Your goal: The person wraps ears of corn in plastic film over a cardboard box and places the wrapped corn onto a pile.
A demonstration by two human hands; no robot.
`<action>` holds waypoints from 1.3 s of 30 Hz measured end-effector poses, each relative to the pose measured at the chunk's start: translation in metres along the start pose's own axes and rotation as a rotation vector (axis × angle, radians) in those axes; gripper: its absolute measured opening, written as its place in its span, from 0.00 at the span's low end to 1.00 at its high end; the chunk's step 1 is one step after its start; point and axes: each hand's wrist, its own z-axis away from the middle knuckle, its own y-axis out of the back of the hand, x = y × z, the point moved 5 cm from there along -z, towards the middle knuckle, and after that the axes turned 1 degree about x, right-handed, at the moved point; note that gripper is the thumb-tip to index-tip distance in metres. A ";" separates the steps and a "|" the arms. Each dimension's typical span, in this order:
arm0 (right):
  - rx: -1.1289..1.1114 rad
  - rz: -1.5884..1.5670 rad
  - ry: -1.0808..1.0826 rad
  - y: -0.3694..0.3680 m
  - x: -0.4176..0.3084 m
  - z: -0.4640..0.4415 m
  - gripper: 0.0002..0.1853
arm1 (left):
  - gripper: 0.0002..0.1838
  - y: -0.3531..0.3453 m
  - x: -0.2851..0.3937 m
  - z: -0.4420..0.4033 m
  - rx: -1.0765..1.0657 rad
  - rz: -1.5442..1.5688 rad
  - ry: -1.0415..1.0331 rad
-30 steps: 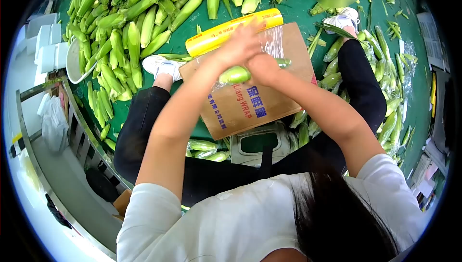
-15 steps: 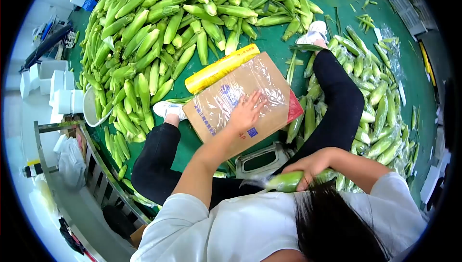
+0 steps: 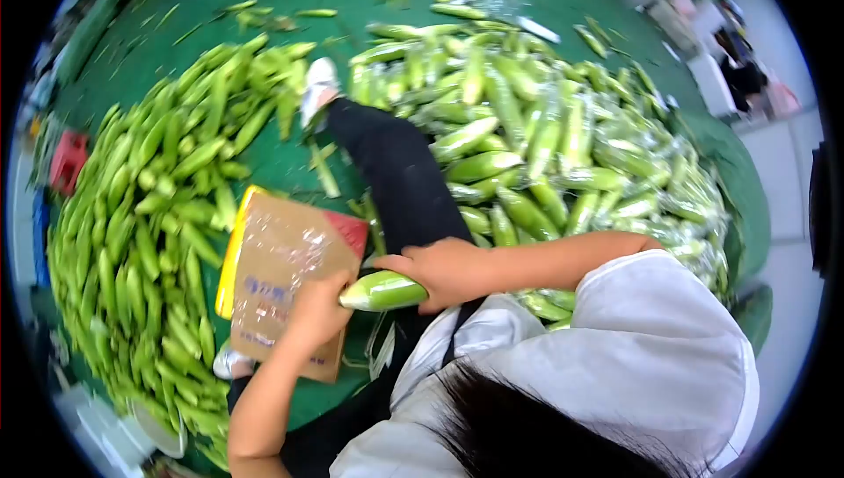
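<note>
A green ear of corn point(image 3: 383, 291) lies across my lap, shiny as if covered in clear film. My right hand point(image 3: 450, 272) is wrapped round its thick end. At the pale, narrow end my left hand point(image 3: 320, 307) is closed, its fingers pinching the tip or the film there; which of these I cannot tell. Just beyond my left hand is a flat cardboard box point(image 3: 280, 249) with shiny clear film over its top. A yellow strip point(image 3: 230, 254), the film roll, shows along the box's left edge.
Unwrapped corn ears point(image 3: 132, 258) are heaped on the green floor point(image 3: 272, 166) at left. Film-wrapped corn ears point(image 3: 527, 126) form a pile at right, past my leg point(image 3: 396, 170). A white shoe point(image 3: 318, 87) stands between the piles. A red crate point(image 3: 69, 162) is far left.
The view has swung right. My left hand has left the box top, where it lay flat, and come to the corn's tip. My right hand has brought the corn forward from beside my waist.
</note>
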 end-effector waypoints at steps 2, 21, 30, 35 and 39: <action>0.225 0.400 -0.064 0.038 0.005 0.033 0.46 | 0.09 -0.017 -0.020 -0.019 -0.301 0.682 0.123; 0.296 -0.705 -0.910 0.079 0.297 -0.538 0.33 | 0.20 -0.104 -0.114 -0.038 0.406 0.204 -0.382; 0.581 -1.768 -0.491 -0.016 0.303 -0.549 0.12 | 0.12 0.064 -0.230 -0.011 1.236 0.814 0.213; 0.117 -1.515 -0.297 -0.036 0.060 -0.352 0.31 | 0.28 0.104 -0.264 -0.052 0.878 1.409 0.508; 0.478 -0.265 -0.445 -0.046 0.109 -0.280 0.28 | 0.37 0.108 -0.224 0.016 0.900 0.994 0.235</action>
